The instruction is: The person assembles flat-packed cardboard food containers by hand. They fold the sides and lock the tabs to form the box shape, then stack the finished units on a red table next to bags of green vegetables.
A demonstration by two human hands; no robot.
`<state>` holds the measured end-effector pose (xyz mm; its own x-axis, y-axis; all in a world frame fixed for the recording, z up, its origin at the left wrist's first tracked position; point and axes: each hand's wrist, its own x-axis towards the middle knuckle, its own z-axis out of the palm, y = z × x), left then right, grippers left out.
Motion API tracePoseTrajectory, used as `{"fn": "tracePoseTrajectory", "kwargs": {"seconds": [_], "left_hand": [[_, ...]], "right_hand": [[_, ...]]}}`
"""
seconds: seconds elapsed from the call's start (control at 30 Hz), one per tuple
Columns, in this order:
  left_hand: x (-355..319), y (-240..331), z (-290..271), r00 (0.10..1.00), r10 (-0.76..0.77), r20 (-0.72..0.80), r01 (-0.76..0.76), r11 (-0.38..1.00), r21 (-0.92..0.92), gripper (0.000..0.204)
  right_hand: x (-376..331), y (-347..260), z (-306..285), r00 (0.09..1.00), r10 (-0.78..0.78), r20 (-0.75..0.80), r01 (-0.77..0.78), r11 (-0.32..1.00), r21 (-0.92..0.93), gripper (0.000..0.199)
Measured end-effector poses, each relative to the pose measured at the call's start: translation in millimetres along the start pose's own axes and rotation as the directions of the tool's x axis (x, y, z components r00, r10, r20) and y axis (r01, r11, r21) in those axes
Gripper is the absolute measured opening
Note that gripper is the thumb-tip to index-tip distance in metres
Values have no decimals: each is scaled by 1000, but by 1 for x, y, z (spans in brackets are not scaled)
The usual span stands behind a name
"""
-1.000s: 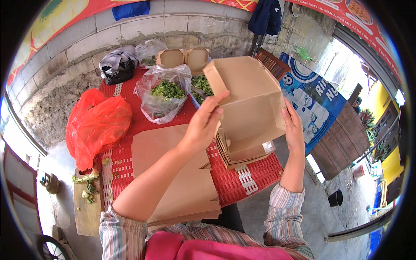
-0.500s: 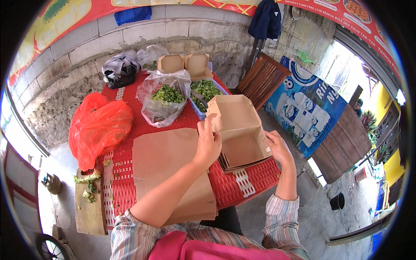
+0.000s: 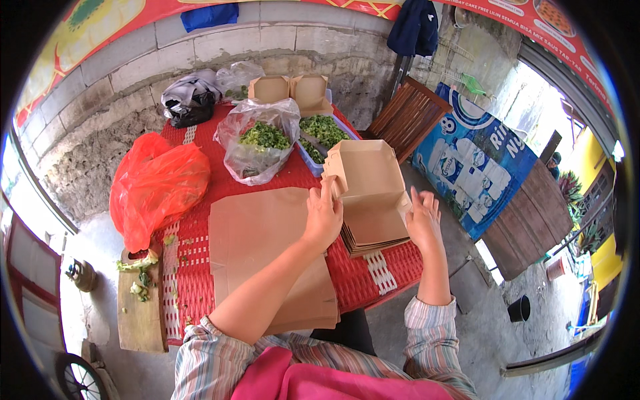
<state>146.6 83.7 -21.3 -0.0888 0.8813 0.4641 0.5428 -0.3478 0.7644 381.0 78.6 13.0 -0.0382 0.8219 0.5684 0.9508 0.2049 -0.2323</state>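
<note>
An open brown cardboard food box (image 3: pixel 371 175) stands on a stack of similar boxes at the right of the table, its lid raised away from me. My left hand (image 3: pixel 324 215) grips the box's left side near the fold between lid and base, the fingertips on the side flap. Beside the right wall of the base is my right hand (image 3: pixel 425 220), fingers apart, holding nothing. Flat, unfolded cardboard sheets (image 3: pixel 267 247) lie in a pile under my left forearm.
On the red woven table (image 3: pixel 393 270) are a clear bag of chopped greens (image 3: pixel 263 137), a blue tray (image 3: pixel 312 163) of greens, two open boxes (image 3: pixel 308 93) and a red plastic bag (image 3: pixel 157 190). A wooden cutting board (image 3: pixel 141 317) lies left, a wooden chair (image 3: pixel 408 117) stands beyond.
My right hand has let go of the box's right side, its fingers now spread and lifted. The left hand keeps its place on the box. The whole view has shifted slightly.
</note>
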Motion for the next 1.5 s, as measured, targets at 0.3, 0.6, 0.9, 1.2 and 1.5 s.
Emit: {"fn": "tracePoseTrajectory", "kwargs": {"seconds": [0.3, 0.6, 0.9, 1.2, 1.5], "left_hand": [[-1, -2, 0, 998, 8, 61, -13, 997, 77, 53], [-24, 13, -115, 899, 145, 412, -241, 952, 190, 42], [-175, 27, -215, 866, -82, 493, -158, 891, 426, 59], [-190, 18, -224, 871, -91, 482, -118, 915, 386, 55], [-173, 17, -231, 860, -43, 508, -149, 932, 332, 30]], "right_hand": [[17, -44, 22, 684, -288, 670, 201, 957, 207, 31], [-1, -30, 22, 833, -375, 407, 259, 914, 313, 33], [-120, -138, -20, 582, -765, 276, 519, 611, 598, 48], [-119, -142, -25, 502, -755, 422, 440, 643, 627, 52], [-102, -143, -25, 489, -783, 385, 389, 591, 707, 27]]}}
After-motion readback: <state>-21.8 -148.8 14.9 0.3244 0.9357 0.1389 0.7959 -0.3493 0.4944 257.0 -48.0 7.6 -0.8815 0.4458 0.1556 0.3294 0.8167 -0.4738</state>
